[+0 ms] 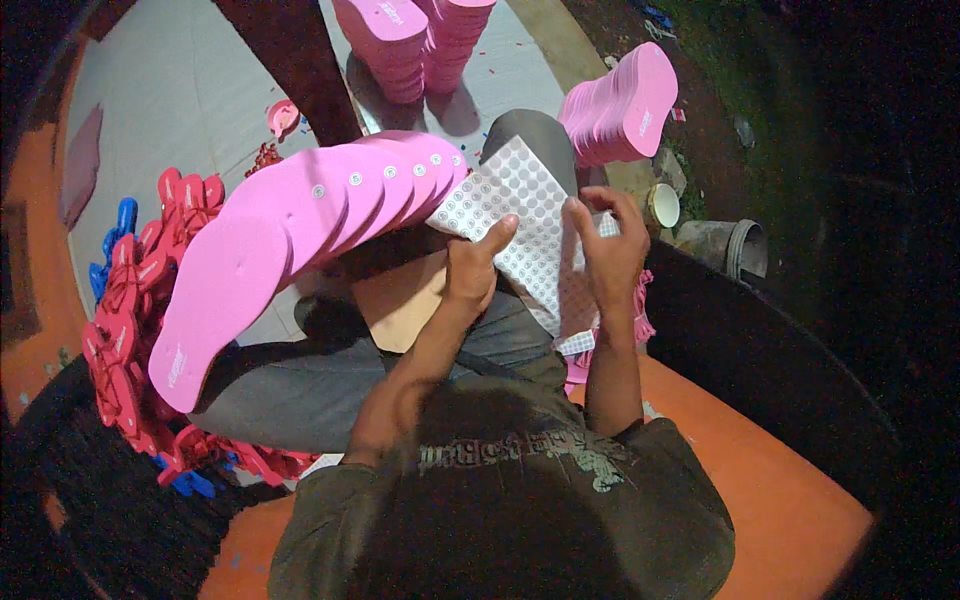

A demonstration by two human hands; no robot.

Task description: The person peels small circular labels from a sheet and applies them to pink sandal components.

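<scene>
I read pink across the fanned soles [225, 262] at left, several carrying small white round stickers [319, 191] with dark markings. The sticker sheet [535, 205] shows white with rows of grey dots. Further left I get red straps [118, 385] and blue straps [125, 217]; near right, an orange surface [760, 450].

White lettering stands near one end of the front sole [222, 300]. On the soles [318, 215] behind it, a row of round white stickers [319, 191] shows, each with a small dark mark too fine to read. The sheet [515, 205] bears rows of small round marks, also unreadable. White lettering stands on the top of the right stack [650, 90] and of the far stack [385, 22]. Across the shirt [640, 500] runs upside-down lettering, beside a pale printed figure.
</scene>
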